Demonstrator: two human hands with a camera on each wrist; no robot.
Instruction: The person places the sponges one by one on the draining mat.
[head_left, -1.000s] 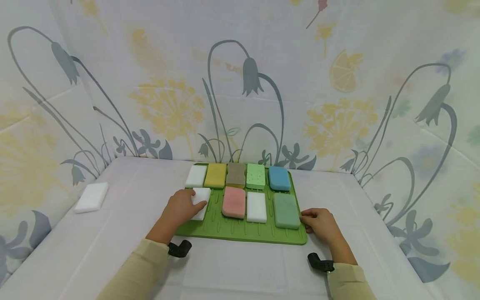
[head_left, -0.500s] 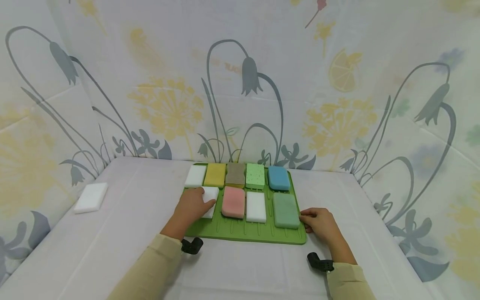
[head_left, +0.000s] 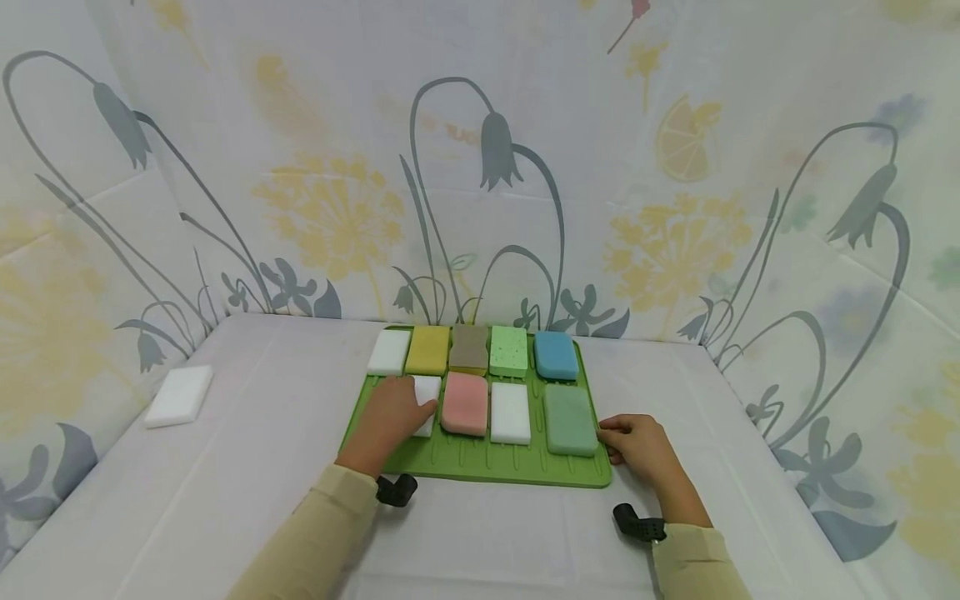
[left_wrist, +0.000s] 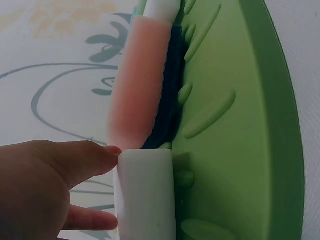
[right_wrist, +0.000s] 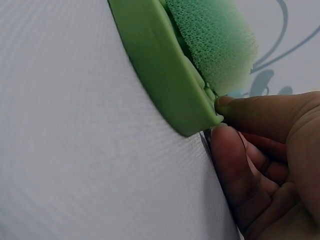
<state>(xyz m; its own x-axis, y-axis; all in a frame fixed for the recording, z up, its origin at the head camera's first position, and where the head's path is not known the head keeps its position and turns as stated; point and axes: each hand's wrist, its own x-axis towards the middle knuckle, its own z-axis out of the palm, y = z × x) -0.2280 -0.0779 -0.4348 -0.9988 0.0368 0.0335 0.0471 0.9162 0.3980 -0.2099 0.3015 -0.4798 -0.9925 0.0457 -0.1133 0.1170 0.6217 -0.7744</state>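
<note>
My left hand [head_left: 386, 421] lies over a white sponge [head_left: 427, 398] at the left of the near row on a green ridged mat [head_left: 480, 467]. In the left wrist view, its straight thumb and a finger touch the top of that white block. The remaining fingers are hidden. Close beside the white sponge is a pink sponge [head_left: 465, 404] with a dark blue underside. At the mat's right edge my right hand [head_left: 637, 450] pinches the rim between thumb and finger, near a large green sponge [head_left: 570, 421].
The back row holds a white sponge [head_left: 389, 352], a yellow one [head_left: 427, 350], a brown one [head_left: 468, 348], a speckled light-green one [head_left: 509, 352] and a blue one [head_left: 556, 356]. Another white sponge [head_left: 510, 414] lies in the near row. A white block [head_left: 178, 396] rests on the table's left side.
My left hand has shifted right with the white sponge, bringing it nearer the pink one, and now covers more of it. My right hand keeps its place at the mat's rim.
</note>
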